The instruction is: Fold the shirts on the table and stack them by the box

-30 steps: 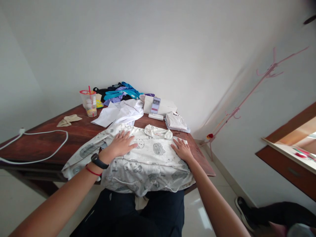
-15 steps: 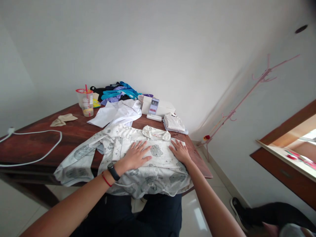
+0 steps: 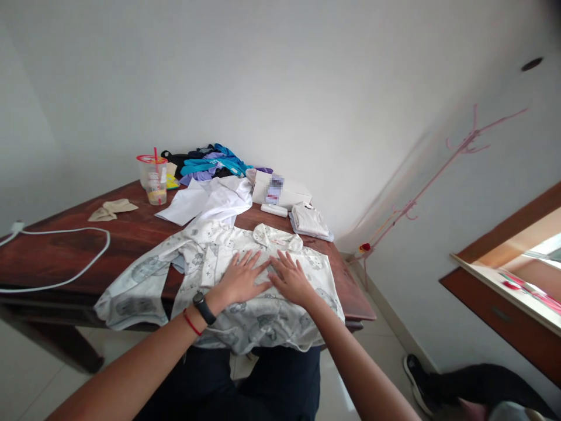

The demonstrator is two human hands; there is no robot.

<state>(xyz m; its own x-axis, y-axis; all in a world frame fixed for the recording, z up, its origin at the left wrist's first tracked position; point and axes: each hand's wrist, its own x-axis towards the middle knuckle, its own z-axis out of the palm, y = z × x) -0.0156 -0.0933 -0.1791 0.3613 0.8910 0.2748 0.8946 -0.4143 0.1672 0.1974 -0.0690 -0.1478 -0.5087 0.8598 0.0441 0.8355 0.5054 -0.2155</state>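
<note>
A white shirt with a grey animal print [image 3: 263,318] lies spread on the dark wooden table, its collar toward the wall and its lower part hanging over the front edge. One sleeve reaches out to the left. My left hand [image 3: 243,278] rests flat on the middle of the shirt, fingers spread. Beside it, almost touching, my right hand [image 3: 293,278] also lies flat on the cloth with its fingers stretched out. Neither hand grips the fabric.
Behind the shirt are a white garment [image 3: 214,199], a heap of coloured clothes [image 3: 214,164], a phone [image 3: 274,190] against a white box [image 3: 295,193], and folded clothes [image 3: 310,221]. Leftward are plastic cups [image 3: 155,184], a beige cloth [image 3: 113,209] and a white cable [image 3: 107,245]. A pink coat rack [image 3: 432,175] stands right.
My right hand has slid left across the shirt, from near its right side to the middle beside my left hand. The left hand has stayed nearly in place.
</note>
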